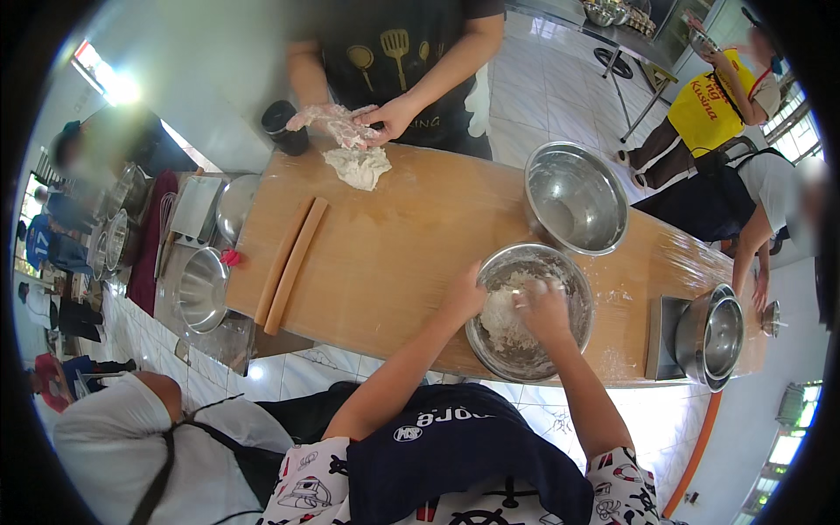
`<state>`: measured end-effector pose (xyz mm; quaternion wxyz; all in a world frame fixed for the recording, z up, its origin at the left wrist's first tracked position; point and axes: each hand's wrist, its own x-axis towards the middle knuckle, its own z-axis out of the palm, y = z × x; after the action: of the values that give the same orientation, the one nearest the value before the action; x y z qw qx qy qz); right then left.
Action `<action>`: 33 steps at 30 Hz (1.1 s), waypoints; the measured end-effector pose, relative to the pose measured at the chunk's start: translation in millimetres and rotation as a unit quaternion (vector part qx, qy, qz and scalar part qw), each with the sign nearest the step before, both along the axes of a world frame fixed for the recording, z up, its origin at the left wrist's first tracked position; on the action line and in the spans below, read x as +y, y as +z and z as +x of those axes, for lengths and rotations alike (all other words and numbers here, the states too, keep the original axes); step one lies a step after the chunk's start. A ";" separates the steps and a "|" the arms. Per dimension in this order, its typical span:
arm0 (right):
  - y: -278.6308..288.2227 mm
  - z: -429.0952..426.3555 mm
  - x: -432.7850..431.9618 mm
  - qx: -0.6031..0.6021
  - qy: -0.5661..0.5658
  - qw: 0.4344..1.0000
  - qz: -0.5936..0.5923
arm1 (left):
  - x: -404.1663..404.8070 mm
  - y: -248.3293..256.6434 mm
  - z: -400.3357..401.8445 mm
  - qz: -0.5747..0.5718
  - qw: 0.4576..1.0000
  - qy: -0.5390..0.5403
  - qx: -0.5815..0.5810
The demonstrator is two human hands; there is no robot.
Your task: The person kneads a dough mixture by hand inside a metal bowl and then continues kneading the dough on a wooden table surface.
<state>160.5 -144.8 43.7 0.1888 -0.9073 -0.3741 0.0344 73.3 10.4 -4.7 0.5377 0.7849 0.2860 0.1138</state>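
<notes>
A stainless steel mixing bowl (pixel 581 289) stands on the table in front of me, its inner wall smeared with flour. Inside lies a rough, shaggy mass of pale dough (pixel 500 320). My left hand (pixel 467 292) grips the bowl's left rim. Down in the bowl, my right hand (pixel 545 312) is at the dough's right side; its fingers are blurred, so how they close on the dough is unclear. Just behind, a second steel bowl (pixel 571 190) with a floury film inside leans towards me, close against the first.
Across the wooden table (pixel 394 262), a co-worker's dough-coated hands (pixel 341 125) are above a dough lump (pixel 359 167). Two wooden rolling pins (pixel 292 262) lie left. Stacked steel bowls (pixel 712 338) sit by a metal scale (pixel 666 335) at right. A black tumbler (pixel 285 128) stands at the far-left corner.
</notes>
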 end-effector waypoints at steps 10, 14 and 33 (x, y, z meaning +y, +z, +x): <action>-16.2 -28.0 16.1 0.025 0.105 0.983 -0.146 | -8.7 14.8 -8.6 0.014 0.998 0.030 0.058; -41.1 -15.0 18.3 -0.041 0.113 0.987 -0.111 | -9.7 13.0 -9.7 0.039 0.998 0.029 0.044; 0.9 6.7 35.1 -0.114 -0.005 0.993 -0.023 | -8.1 4.4 -6.7 0.056 0.997 0.048 0.024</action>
<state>167.2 -109.7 44.6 0.1247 -0.9113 -0.3875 -0.0616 66.6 2.3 -0.3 0.4801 0.8016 0.3295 0.1359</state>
